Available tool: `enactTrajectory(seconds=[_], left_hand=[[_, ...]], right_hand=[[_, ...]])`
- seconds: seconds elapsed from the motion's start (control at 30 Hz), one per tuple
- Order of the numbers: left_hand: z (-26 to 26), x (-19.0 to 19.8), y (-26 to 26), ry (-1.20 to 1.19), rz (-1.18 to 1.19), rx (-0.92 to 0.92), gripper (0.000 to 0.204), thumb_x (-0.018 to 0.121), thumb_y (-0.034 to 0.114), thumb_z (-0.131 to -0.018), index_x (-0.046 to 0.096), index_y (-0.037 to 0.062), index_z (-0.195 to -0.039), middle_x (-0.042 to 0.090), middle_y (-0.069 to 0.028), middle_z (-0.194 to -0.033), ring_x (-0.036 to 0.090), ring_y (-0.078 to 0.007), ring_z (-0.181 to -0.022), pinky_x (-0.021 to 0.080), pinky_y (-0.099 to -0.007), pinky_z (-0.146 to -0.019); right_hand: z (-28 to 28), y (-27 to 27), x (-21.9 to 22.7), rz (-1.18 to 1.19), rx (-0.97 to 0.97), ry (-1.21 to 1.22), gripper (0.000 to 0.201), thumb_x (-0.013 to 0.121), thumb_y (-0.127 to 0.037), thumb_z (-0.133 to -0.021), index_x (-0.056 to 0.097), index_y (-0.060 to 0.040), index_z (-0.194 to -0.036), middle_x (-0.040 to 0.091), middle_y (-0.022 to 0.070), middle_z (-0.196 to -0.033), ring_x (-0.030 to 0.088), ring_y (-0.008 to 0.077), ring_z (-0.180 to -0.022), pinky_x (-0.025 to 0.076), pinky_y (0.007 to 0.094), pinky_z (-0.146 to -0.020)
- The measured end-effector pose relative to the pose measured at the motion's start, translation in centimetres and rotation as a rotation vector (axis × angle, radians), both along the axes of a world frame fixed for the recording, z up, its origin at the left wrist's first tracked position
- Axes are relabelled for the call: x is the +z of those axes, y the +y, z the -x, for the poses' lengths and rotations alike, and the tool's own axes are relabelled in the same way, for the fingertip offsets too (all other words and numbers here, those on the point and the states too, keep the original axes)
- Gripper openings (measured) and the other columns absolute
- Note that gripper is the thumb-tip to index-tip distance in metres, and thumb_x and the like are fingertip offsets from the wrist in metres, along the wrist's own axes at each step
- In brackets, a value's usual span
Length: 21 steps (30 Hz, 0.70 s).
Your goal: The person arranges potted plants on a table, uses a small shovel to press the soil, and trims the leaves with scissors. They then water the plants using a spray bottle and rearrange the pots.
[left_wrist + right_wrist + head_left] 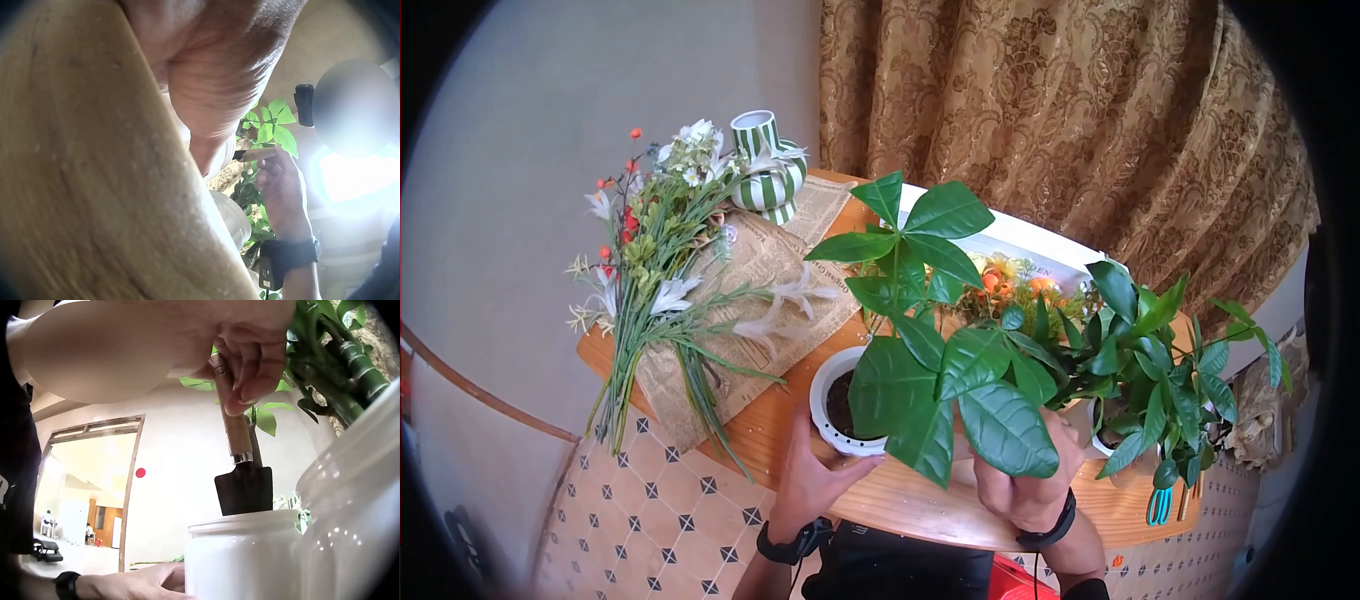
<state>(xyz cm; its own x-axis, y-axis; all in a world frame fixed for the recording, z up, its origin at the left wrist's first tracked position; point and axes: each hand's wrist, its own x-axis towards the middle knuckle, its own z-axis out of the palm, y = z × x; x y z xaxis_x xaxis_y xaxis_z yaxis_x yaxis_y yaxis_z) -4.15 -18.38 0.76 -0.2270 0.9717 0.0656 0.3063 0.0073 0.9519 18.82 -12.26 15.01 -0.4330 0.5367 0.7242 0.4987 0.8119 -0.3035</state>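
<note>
A white pot (823, 425) with dark soil stands near the table's front edge, a broad-leaved plant (900, 395) rising over it. Thumb and fingers spread, my left hand (812, 480) rests against the pot's side; the right wrist view shows this hand (140, 584) low beside the pot (244, 556). My right hand (1035, 480) is right of the pot, partly under leaves. In the right wrist view, the right hand (250, 356) grips the wooden handle of a small trowel (245, 487), its dark blade pointing down at the pot's rim. Whether the blade touches soil is hidden.
Artificial flowers (645, 260) lie on brown printed paper (800, 240) at the left, near a green-and-white striped vase (765, 185). Behind the plant is a white box (1010, 235) with orange flowers. Another potted plant (1160, 370) and teal scissors (1159, 506) are at the right.
</note>
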Motion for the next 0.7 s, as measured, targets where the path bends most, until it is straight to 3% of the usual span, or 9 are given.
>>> enactTrajectory(seconds=[0.17,0.23,0.43,0.53,0.67,0.7], left_hand=[[0.0,0.0,0.1,-0.005,-0.01,-0.003,0.095,0.096,0.023,-0.068,0.041,-0.0012,-0.142,0.054,-0.0182,-0.133,0.055,-0.0294,-0.126,0.044,-0.041,-0.107],[0.0,0.1,0.0,0.017,-0.026,0.007,0.095,0.096,0.022,-0.068,0.041,-0.0013,-0.142,0.054,-0.0186,-0.133,0.055,-0.03,-0.126,0.044,-0.0411,-0.107],[0.2,-0.2,0.0,0.018,-0.011,-0.012,0.098,0.096,0.022,-0.067,0.039,-0.0013,-0.143,0.053,-0.0193,-0.135,0.054,-0.0309,-0.127,0.043,-0.0417,-0.108],[0.2,-0.5,-0.1,0.064,-0.014,0.003,0.099,0.096,0.021,-0.067,0.038,-0.0013,-0.144,0.053,-0.0199,-0.136,0.053,-0.0318,-0.128,0.043,-0.0425,-0.109],[0.2,-0.4,-0.2,0.065,-0.042,0.006,0.099,0.095,0.02,-0.067,0.038,-0.0013,-0.145,0.053,-0.0205,-0.136,0.053,-0.0324,-0.129,0.042,-0.0432,-0.109],[-0.1,0.0,-0.2,0.106,-0.109,0.038,0.08,0.093,0.02,-0.071,0.051,0.0002,-0.136,0.061,-0.0168,-0.127,0.059,-0.0296,-0.118,0.047,-0.0425,-0.102]], right_hand=[[0.1,0.3,-0.4,-0.01,0.002,0.017,0.025,0.07,-0.009,-0.077,0.074,-0.0021,-0.101,0.073,0.017,-0.092,0.072,0.0313,-0.074,0.057,0.0354,-0.065],[0.1,0.4,-1.0,0.095,0.08,0.05,0.024,0.07,-0.009,-0.078,0.074,-0.0016,-0.101,0.073,0.0178,-0.094,0.073,0.032,-0.075,0.058,0.0357,-0.067],[0.5,0.3,-0.4,-0.042,0.043,0.059,0.023,0.069,-0.006,-0.078,0.073,-0.0004,-0.1,0.074,0.0183,-0.094,0.074,0.0321,-0.076,0.059,0.0372,-0.066],[0.1,0.3,-1.4,0.074,0.094,0.022,0.024,0.071,-0.006,-0.077,0.073,-0.0005,-0.1,0.074,0.0182,-0.093,0.075,0.0312,-0.077,0.06,0.0372,-0.068],[0.1,0.2,-1.0,0.047,0.112,0.039,0.025,0.073,-0.007,-0.079,0.072,0.0002,-0.103,0.074,0.0176,-0.095,0.075,0.031,-0.079,0.06,0.0367,-0.071],[0.2,0.1,-0.9,0.027,0.116,0.06,0.026,0.074,-0.009,-0.08,0.071,0.0008,-0.104,0.075,0.0172,-0.096,0.075,0.0312,-0.082,0.06,0.0368,-0.072]])
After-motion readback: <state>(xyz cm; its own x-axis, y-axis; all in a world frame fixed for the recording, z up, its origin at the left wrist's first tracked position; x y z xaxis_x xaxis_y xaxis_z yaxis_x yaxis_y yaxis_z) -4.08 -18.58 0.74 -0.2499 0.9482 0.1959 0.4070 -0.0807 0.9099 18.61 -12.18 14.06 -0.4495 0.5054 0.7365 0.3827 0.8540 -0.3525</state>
